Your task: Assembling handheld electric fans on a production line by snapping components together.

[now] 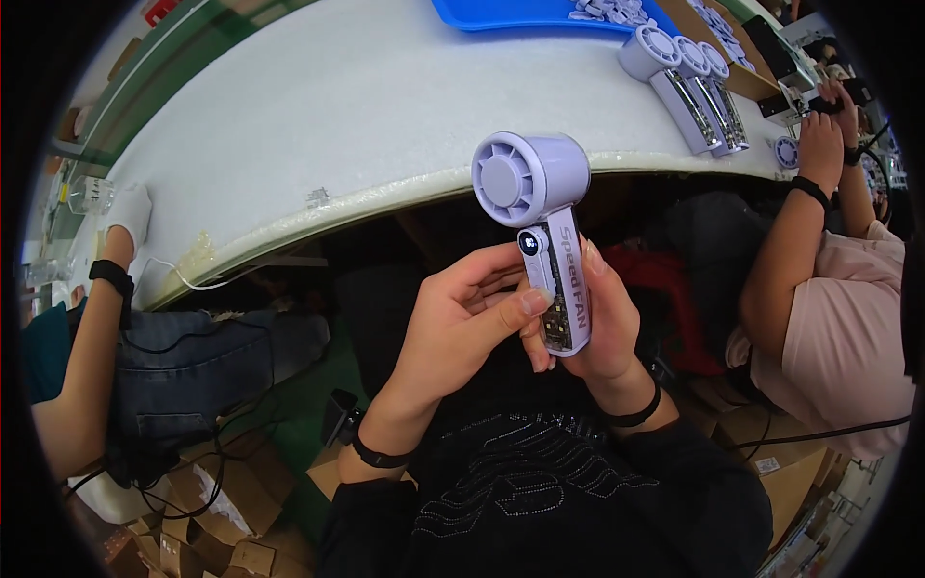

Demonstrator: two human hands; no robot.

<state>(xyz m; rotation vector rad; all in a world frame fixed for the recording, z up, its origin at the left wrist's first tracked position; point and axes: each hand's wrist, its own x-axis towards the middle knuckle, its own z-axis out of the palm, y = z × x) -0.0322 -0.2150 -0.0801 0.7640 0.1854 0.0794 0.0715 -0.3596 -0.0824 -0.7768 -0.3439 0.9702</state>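
Note:
A light purple handheld fan (561,175) is upright in front of me, its round ribbed head at the top. My right hand (609,323) is closed around its handle from the right side. The handle's front is open, and a circuit board (557,328) shows inside. Between its thumb and fingers, my left hand (453,313) pinches a narrow purple cover strip (537,268) with a round dark display at its top. The strip lies along the open handle, partly over the board; whether it is seated there I cannot tell. My left fingertips are partly hidden behind the handle.
On the white table (318,106), several similar fans (674,87) with exposed boards lie at the right, near a blue tray (511,17) of small purple parts and a cardboard box (747,82). Co-workers' arms rest at both sides (814,193). Cartons and cables are below left.

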